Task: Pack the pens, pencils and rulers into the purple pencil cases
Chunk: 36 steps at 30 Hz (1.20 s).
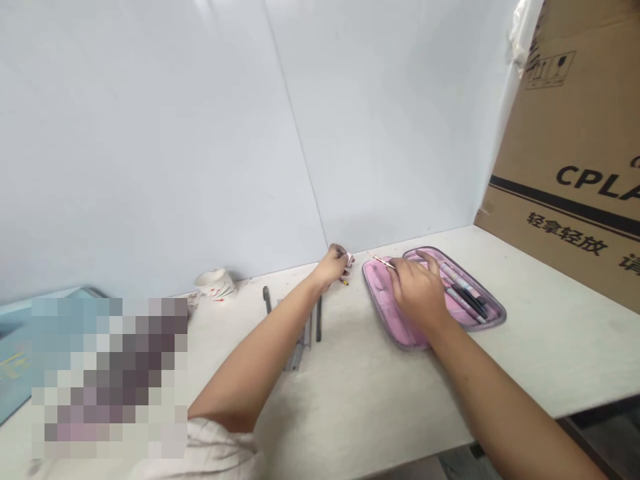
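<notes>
**Q:** Item one: left hand?

**A:** Left hand, at 12 o'clock on the desk, near the foot of the white wall. Narrow grip, fingers curled on a small pink-and-white item. A yellow tip shows below the fingers; whether it belongs to that item, I cannot tell.

**Q:** Right hand?

**A:** Right hand, at 1 o'clock, resting over the pink case. Narrow pinch between thumb and fingers on a thin white stick, its far end pointing toward 11 o'clock.

**Q:** Location of the case?

**A:** Pink case, lying open on the desk at 1 o'clock, just right of the left hand, with a grey-purple rim. Several pens lie in its far half, beside the right hand's wrist.

**Q:** Other desk stock?

**A:** Dark pens and grey pens, loose at 12 o'clock, under and beside the left forearm. Patterned cup, 11 o'clock, against the wall. Blue board, 9 o'clock, partly behind a pixelated patch; contents there cannot be told. Cardboard box, 2 o'clock, standing at the desk's far right, printed with black lettering.
</notes>
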### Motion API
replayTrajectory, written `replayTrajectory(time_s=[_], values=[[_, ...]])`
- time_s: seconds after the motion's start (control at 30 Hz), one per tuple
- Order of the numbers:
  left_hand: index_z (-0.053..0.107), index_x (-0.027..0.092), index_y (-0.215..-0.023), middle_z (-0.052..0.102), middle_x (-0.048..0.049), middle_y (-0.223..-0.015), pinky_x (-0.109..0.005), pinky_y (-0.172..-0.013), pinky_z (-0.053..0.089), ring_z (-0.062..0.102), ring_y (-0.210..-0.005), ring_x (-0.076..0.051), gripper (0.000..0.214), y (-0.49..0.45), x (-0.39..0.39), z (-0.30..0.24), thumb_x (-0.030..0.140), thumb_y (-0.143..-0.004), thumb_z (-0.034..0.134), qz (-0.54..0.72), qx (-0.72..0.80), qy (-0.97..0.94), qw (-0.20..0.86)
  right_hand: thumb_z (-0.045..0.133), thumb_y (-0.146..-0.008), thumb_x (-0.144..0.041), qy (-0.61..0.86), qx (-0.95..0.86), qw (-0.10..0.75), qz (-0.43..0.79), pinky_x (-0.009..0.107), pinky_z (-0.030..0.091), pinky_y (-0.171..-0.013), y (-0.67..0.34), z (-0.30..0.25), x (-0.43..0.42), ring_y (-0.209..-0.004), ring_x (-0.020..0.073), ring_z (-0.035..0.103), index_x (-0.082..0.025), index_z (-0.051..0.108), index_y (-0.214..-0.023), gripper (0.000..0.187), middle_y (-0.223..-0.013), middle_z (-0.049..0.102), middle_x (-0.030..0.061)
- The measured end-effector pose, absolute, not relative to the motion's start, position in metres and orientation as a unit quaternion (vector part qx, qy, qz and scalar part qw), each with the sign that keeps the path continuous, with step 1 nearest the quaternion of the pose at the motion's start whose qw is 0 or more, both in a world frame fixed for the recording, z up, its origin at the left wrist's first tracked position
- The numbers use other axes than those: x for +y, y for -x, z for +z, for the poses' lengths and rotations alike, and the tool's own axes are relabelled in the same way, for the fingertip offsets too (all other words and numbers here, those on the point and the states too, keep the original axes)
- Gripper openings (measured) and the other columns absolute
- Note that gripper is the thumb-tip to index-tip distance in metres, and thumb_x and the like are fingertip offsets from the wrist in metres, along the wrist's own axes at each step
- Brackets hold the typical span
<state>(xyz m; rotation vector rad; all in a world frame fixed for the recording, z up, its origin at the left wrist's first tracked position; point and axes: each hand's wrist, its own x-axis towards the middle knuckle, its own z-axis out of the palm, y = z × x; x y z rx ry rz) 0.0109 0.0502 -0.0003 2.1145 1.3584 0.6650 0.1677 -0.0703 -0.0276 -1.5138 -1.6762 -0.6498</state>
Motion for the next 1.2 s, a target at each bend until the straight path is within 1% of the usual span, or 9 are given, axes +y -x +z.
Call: replayTrajectory(time_s=[0.13, 0.2, 0.47, 0.53, 0.6, 0.67, 0.87, 1.1, 1.2], values=[[0.038, 0.019, -0.091, 0.061, -0.0043, -0.072, -0.014, -0.042, 0.031, 0.048, -0.050, -0.007, 0.009, 0.023, -0.003, 0.019, 0.014, -0.086, 0.031, 0.338, 0.425, -0.644, 0.539, 0.039, -0.090, -0.021, 0.547, -0.693, 0.395, -0.256, 0.039, 0.025, -0.100, -0.157, -0.030, -0.078, -0.076, 0.0166, 0.060, -0.015, 0.058, -0.092, 0.020, -0.080, 0.068, 0.0053], [0.041, 0.018, -0.087, 0.058, -0.0029, -0.064, -0.012, -0.039, 0.023, 0.042, -0.044, -0.005, 0.008, 0.040, -0.025, 0.025, 0.022, -0.089, 0.034, 0.357, 0.394, -0.593, 0.604, 0.040, -0.090, -0.021, 0.508, -0.718, 0.404, -0.252, 0.039, 0.026, -0.101, -0.146, -0.031, -0.086, -0.074, 0.0153, 0.060, -0.015, 0.057, -0.092, 0.018, -0.080, 0.068, 0.0040], [0.049, 0.014, -0.080, 0.050, 0.0004, -0.055, -0.010, -0.034, 0.017, 0.031, -0.037, -0.002, 0.024, 0.084, -0.065, 0.023, 0.032, -0.092, 0.036, 0.371, 0.396, -0.534, 0.649, 0.041, -0.089, -0.018, 0.416, -0.782, 0.395, -0.244, 0.041, 0.028, -0.100, -0.102, -0.026, -0.114, -0.070, 0.0138, 0.057, -0.017, 0.056, -0.091, 0.015, -0.073, 0.065, 0.0007], [0.050, 0.013, -0.084, 0.053, -0.0014, -0.060, -0.011, -0.036, 0.030, 0.042, -0.041, -0.003, 0.022, 0.087, -0.068, 0.022, 0.028, -0.092, 0.036, 0.406, 0.379, -0.495, 0.668, 0.041, -0.089, -0.018, 0.411, -0.788, 0.388, -0.245, 0.041, 0.028, -0.100, -0.098, -0.026, -0.114, -0.070, 0.0140, 0.057, -0.017, 0.055, -0.092, 0.014, -0.074, 0.065, 0.0006], [0.052, 0.012, -0.089, 0.055, -0.0030, -0.066, -0.018, -0.049, 0.047, 0.054, -0.052, -0.007, 0.020, 0.089, -0.070, 0.023, 0.022, -0.092, 0.036, 0.448, 0.355, -0.451, 0.686, 0.042, -0.089, -0.018, 0.412, -0.788, 0.386, -0.244, 0.041, 0.029, -0.099, -0.095, -0.025, -0.112, -0.070, 0.0141, 0.057, -0.018, 0.054, -0.091, 0.013, -0.076, 0.065, 0.0008], [0.052, 0.011, -0.092, 0.057, -0.0049, -0.070, -0.026, -0.064, 0.054, 0.061, -0.062, -0.011, 0.019, 0.092, -0.069, 0.022, 0.018, -0.092, 0.035, 0.492, 0.338, -0.406, 0.692, 0.042, -0.089, -0.018, 0.415, -0.786, 0.389, -0.243, 0.041, 0.029, -0.099, -0.092, -0.023, -0.108, -0.071, 0.0141, 0.057, -0.018, 0.054, -0.091, 0.012, -0.078, 0.066, 0.0012], [0.048, 0.009, -0.091, 0.061, -0.0132, -0.086, -0.031, -0.078, 0.054, 0.067, -0.086, -0.019, 0.015, 0.105, -0.059, 0.004, 0.014, -0.092, 0.034, 0.573, 0.315, -0.320, 0.685, 0.041, -0.088, -0.018, 0.408, -0.785, 0.400, -0.238, 0.040, 0.030, -0.100, -0.070, -0.020, -0.096, -0.070, 0.0134, 0.058, -0.018, 0.054, -0.089, 0.013, -0.077, 0.066, 0.0015], [0.050, 0.011, -0.089, 0.061, -0.0087, -0.081, -0.034, -0.086, 0.052, 0.066, -0.080, -0.014, 0.018, 0.101, -0.063, -0.027, 0.013, -0.091, 0.033, 0.555, 0.326, -0.327, 0.692, 0.043, -0.085, -0.014, 0.429, -0.809, 0.296, -0.272, 0.040, 0.032, -0.098, -0.058, -0.035, -0.084, -0.069, 0.0145, 0.056, -0.017, 0.059, -0.084, 0.015, -0.068, 0.062, 0.0018], [0.050, 0.013, -0.089, 0.060, -0.0065, -0.081, -0.034, -0.088, 0.051, 0.065, -0.082, -0.013, 0.018, 0.098, -0.065, -0.029, 0.013, -0.091, 0.033, 0.566, 0.320, -0.330, 0.684, 0.046, -0.084, -0.013, 0.426, -0.801, 0.320, -0.272, 0.040, 0.032, -0.099, -0.062, -0.035, -0.086, -0.068, 0.0134, 0.055, -0.016, 0.058, -0.086, 0.013, -0.068, 0.061, 0.0012]])
